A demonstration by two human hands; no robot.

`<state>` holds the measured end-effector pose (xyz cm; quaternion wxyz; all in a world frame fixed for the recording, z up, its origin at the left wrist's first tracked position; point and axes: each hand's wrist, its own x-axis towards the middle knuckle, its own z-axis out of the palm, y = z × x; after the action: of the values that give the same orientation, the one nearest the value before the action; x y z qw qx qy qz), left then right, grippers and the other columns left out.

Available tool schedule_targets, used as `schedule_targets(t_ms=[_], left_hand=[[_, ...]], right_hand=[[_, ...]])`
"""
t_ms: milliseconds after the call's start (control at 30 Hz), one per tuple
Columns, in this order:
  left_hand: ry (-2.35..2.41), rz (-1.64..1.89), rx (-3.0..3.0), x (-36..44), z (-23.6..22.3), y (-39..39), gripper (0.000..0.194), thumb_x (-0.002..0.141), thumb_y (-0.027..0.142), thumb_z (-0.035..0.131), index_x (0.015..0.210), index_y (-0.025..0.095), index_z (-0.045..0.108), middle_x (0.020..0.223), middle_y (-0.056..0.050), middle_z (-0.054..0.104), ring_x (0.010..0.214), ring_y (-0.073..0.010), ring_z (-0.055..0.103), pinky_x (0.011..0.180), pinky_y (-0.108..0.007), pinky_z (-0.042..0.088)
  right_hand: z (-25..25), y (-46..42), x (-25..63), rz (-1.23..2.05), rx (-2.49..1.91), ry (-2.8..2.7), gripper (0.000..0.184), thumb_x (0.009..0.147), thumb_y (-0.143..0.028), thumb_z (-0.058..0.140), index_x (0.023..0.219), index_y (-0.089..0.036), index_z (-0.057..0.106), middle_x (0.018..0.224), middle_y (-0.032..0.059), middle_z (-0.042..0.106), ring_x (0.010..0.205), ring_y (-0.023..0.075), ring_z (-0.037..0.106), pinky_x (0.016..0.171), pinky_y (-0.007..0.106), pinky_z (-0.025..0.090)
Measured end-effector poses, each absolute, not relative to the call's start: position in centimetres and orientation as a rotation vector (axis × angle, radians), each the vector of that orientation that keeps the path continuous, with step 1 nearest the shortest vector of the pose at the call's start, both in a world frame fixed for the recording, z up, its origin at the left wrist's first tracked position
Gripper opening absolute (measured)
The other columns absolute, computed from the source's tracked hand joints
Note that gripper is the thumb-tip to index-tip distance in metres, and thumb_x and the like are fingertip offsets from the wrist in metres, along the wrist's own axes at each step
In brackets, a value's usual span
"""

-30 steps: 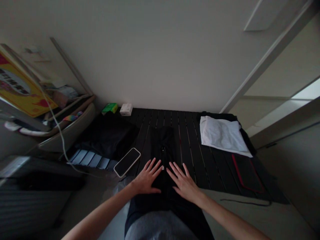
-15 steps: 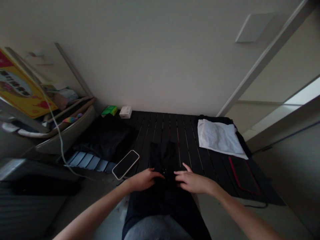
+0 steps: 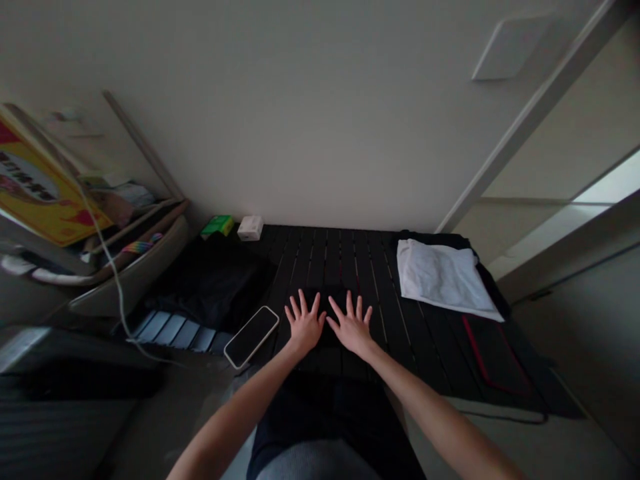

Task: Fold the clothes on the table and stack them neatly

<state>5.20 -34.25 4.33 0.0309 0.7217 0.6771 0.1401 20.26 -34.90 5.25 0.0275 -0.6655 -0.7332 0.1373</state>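
A small piece of black cloth, probably a folded garment, lies on the black slatted table right in front of me. My left hand rests flat on its left part with the fingers spread. On its right part lies my right hand, palm down and fingers apart, the two thumbs nearly meeting. The cloth is so dark against the slats that its outline and kind are hard to make out.
To the left lie a phone and a pile of black cloth. A green box and a white box stand by the wall. At right are a folded white cloth and a red-edged tablet-like object.
Both hands have moved forward from the cloth's near edge, where the fingers were bent at it, and now lie flat with fingers spread. The cloth's far part looks shorter, apparently folded.
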Motion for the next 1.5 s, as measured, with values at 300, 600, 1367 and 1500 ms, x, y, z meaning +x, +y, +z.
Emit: schedule_targets(t_ms=[300, 600, 1367, 1500], left_hand=[[2.257, 0.299, 2.146, 6.4, 5.9, -36.6, 0.049, 0.093, 0.034, 0.042, 0.140, 0.021, 0.046, 0.139, -0.020, 0.048, 0.126, -0.0383, 0.043, 0.103, -0.063, 0.029], [2.032, 0.380, 2.139, 8.6, 6.6, -36.9, 0.054, 0.085, 0.010, 0.035, 0.138, 0.013, 0.045, 0.135, -0.018, 0.048, 0.120, -0.0259, 0.048, 0.095, -0.044, 0.038], [1.242, 0.516, 2.324, 29.9, 15.0, -26.0, 0.076, 0.080, 0.024, 0.053, 0.150, 0.030, 0.025, 0.161, -0.005, 0.002, 0.144, -0.0355, 0.007, 0.108, -0.058, 0.026], [1.318, 0.366, 2.298, 26.8, 10.4, -26.9, 0.068, 0.080, 0.024, 0.054, 0.145, 0.032, 0.034, 0.161, -0.006, 0.001, 0.145, -0.0371, 0.005, 0.107, -0.062, 0.024]], right_hand=[[4.7, -35.8, 19.9, 0.397, -2.127, -2.036, 0.065, 0.092, -0.054, 0.043, 0.150, -0.031, 0.027, 0.157, 0.0135, 0.023, 0.145, 0.0403, 0.003, 0.107, 0.068, 0.006], [5.3, -37.5, 21.7, 0.287, -1.909, -2.136, 0.056, 0.093, -0.024, 0.034, 0.149, -0.024, 0.031, 0.158, 0.0015, 0.021, 0.146, 0.0288, -0.011, 0.112, 0.064, 0.001], [10.9, -29.3, 43.2, -0.344, -2.369, -1.413, 0.069, 0.093, -0.043, 0.040, 0.153, -0.016, 0.018, 0.159, 0.0222, 0.005, 0.143, 0.0430, 0.001, 0.103, 0.073, 0.004], [5.9, -27.6, 44.9, -0.038, -2.534, -1.640, 0.061, 0.096, -0.050, 0.026, 0.152, -0.026, 0.022, 0.159, 0.0135, 0.013, 0.144, 0.0387, 0.004, 0.105, 0.070, -0.004]])
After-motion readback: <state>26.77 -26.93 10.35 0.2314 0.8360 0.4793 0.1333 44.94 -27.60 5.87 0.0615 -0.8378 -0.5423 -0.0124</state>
